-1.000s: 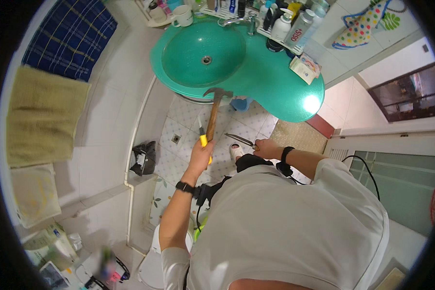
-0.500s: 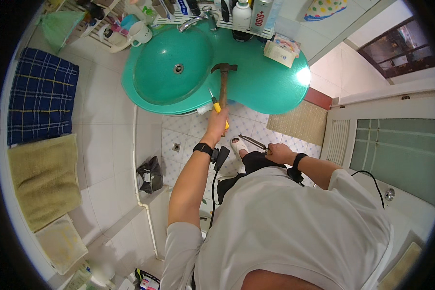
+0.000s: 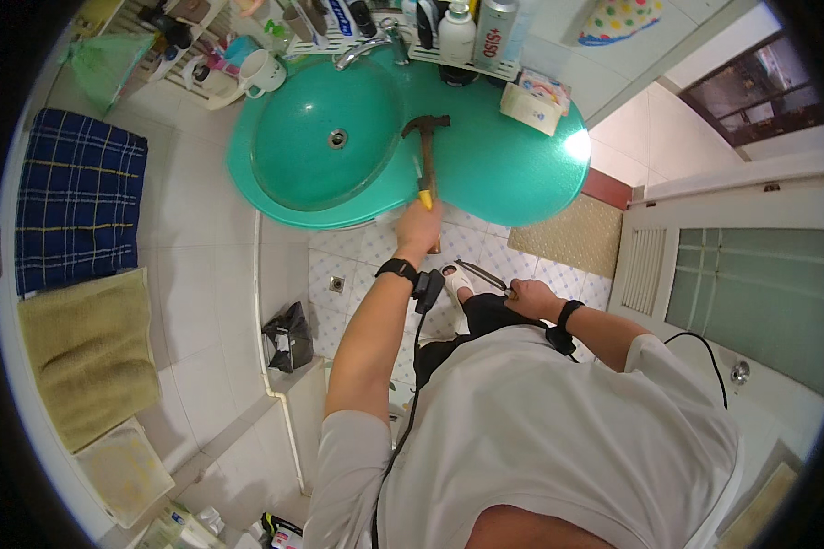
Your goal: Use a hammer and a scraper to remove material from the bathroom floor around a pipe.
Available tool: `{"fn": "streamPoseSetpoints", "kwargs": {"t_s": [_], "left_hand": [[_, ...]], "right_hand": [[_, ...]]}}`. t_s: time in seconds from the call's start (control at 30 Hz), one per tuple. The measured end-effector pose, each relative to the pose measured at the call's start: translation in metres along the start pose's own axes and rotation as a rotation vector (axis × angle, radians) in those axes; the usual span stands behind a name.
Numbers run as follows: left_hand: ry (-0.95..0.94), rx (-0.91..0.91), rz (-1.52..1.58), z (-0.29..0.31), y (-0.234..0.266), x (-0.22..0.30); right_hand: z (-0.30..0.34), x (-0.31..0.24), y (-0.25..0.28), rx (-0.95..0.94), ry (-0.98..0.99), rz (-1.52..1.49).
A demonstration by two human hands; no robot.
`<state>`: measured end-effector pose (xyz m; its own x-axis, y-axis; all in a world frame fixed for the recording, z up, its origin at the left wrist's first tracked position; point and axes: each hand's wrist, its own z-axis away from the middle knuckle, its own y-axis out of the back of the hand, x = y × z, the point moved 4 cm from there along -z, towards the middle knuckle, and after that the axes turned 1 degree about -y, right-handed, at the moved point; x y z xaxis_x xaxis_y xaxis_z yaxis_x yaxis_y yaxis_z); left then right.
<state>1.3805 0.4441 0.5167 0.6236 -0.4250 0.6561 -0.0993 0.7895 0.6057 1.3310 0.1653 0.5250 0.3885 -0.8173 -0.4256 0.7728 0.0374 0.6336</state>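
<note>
The left hand (image 3: 419,227) is closed tight around the wooden, yellow-banded handle of a claw hammer with a dark metal head (image 3: 427,157), which is raised over the glossy teal-green washbasin counter (image 3: 513,165); the head hangs above the counter just right of the round basin bowl (image 3: 325,142), and whether it touches the surface cannot be told. The right hand (image 3: 533,296) is curled shut low by the person's knee, gripping one end of a thin, dark metal tool (image 3: 485,274) (pliers or a slim rod, too small to tell) that points toward the white sandal on the tiled floor (image 3: 455,277). Both wrists carry black bands, and a black cable runs from the left one down along the body. The bowl itself holds nothing but its metal drain (image 3: 338,138), with a chrome tap (image 3: 364,48) arching over its back rim. Behind the tap a white shelf (image 3: 458,57) carries a row of bottles, among them a white pump bottle (image 3: 457,32) and a silver spray can (image 3: 494,31). A white mug (image 3: 262,71) stands at the counter's left end, beside a wire rack (image 3: 169,46) crowded with small toiletries, and a small pale box (image 3: 532,99) lies on the counter to the right. On the wall to the left hang a blue checked towel (image 3: 73,197) and an olive towel (image 3: 87,352).
</note>
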Motion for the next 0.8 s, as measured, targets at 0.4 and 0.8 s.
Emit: {"fn": "streamPoseSetpoints", "kwargs": {"t_s": [0.4,0.8], "left_hand": [[-0.048,0.089,-0.308,0.033,0.023,0.029],[0.381,0.538,0.431,0.25,0.076,-0.245]], "right_hand": [[-0.018,-0.009,0.007,-0.109,0.054,0.144],[-0.06,-0.062,-0.009,-0.176,0.264,0.291]]}}
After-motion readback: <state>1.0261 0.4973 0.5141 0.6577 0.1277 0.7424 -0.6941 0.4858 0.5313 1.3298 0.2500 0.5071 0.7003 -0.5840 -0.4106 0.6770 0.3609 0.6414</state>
